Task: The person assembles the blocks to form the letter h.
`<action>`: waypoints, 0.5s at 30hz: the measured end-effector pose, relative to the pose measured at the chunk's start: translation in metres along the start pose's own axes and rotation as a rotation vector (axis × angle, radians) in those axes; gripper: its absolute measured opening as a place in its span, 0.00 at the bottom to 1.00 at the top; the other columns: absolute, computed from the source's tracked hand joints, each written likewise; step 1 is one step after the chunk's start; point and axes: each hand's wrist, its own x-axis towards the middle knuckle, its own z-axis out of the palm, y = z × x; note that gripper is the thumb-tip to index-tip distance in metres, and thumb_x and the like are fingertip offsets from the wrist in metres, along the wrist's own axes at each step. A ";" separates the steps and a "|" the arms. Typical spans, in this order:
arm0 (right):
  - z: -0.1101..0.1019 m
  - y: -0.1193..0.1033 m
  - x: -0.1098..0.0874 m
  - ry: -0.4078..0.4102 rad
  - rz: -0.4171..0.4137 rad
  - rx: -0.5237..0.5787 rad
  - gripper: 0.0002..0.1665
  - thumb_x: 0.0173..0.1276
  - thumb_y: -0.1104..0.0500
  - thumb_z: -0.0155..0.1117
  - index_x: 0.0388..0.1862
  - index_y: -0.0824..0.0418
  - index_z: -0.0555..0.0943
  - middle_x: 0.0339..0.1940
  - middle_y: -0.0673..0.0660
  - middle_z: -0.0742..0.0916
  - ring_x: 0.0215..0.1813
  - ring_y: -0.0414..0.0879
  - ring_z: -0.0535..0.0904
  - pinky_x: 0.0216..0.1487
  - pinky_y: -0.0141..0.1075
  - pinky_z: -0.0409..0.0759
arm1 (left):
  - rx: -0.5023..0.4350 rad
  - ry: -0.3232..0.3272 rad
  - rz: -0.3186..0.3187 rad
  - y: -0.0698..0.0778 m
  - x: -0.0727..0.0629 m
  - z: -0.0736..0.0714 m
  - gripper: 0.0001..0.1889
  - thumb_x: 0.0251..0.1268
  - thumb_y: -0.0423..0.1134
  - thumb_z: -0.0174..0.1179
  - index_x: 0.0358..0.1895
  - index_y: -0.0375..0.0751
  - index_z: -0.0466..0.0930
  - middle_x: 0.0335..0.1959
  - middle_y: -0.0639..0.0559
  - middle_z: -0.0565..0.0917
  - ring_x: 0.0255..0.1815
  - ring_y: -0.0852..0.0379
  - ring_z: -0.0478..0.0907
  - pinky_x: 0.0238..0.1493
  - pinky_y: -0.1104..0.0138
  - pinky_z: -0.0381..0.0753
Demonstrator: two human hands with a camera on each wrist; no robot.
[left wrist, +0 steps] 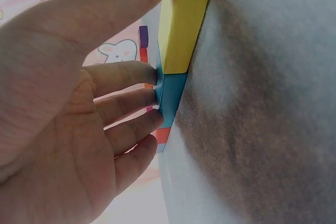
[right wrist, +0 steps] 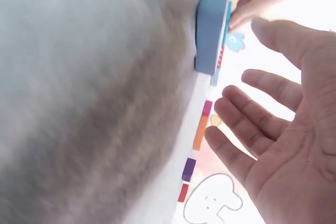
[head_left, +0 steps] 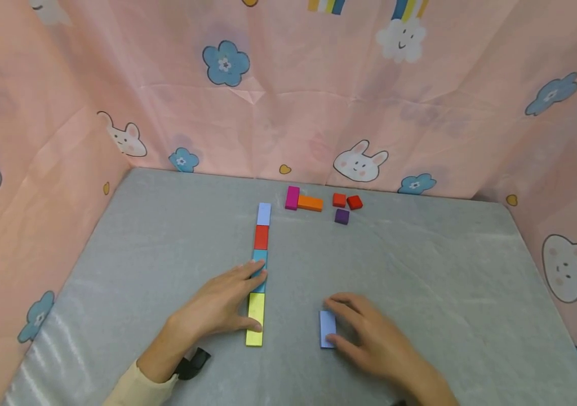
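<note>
A straight row of flat blocks runs away from me: a yellow block [head_left: 255, 307] nearest, then a blue stretch [head_left: 260, 255], a red block [head_left: 261, 237] and a periwinkle block [head_left: 264, 214] at the far end. My left hand [head_left: 217, 307] lies over the row from the left, fingertips on the blue part and thumb at the yellow block, fingers fairly straight. To the right of the row, another periwinkle block [head_left: 327, 330] rests alone on the cloth. Beside it is my right hand [head_left: 369, 335], fingers spread and loosely bent; the right wrist view [right wrist: 273, 114] shows nothing gripped.
Toward the back edge, a magenta block [head_left: 292, 198] touches an orange block [head_left: 310, 203]. Right of them lie two small red cubes [head_left: 339, 200] and a purple cube [head_left: 341, 216]. A pink printed curtain [head_left: 298, 113] rises behind and beside the grey cloth-covered table [head_left: 435, 270].
</note>
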 end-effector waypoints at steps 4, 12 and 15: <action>-0.007 0.005 0.009 -0.009 0.041 0.019 0.34 0.68 0.50 0.78 0.72 0.53 0.81 0.66 0.48 0.83 0.66 0.45 0.82 0.63 0.48 0.88 | -0.004 -0.005 -0.013 -0.001 0.000 0.000 0.53 0.51 0.54 0.83 0.78 0.35 0.69 0.85 0.42 0.64 0.86 0.44 0.61 0.86 0.50 0.64; -0.011 0.018 0.038 -0.010 0.073 0.090 0.32 0.71 0.52 0.75 0.72 0.58 0.80 0.67 0.53 0.83 0.68 0.49 0.81 0.67 0.52 0.86 | -0.009 -0.009 -0.018 -0.002 -0.002 0.000 0.52 0.52 0.54 0.83 0.79 0.35 0.68 0.85 0.42 0.63 0.87 0.44 0.61 0.86 0.50 0.64; -0.012 0.024 0.049 -0.010 0.079 0.104 0.32 0.71 0.53 0.75 0.72 0.59 0.80 0.68 0.56 0.82 0.69 0.52 0.80 0.70 0.54 0.84 | -0.016 -0.010 -0.021 -0.002 -0.002 -0.001 0.52 0.52 0.54 0.83 0.79 0.35 0.68 0.86 0.42 0.62 0.87 0.43 0.61 0.86 0.49 0.64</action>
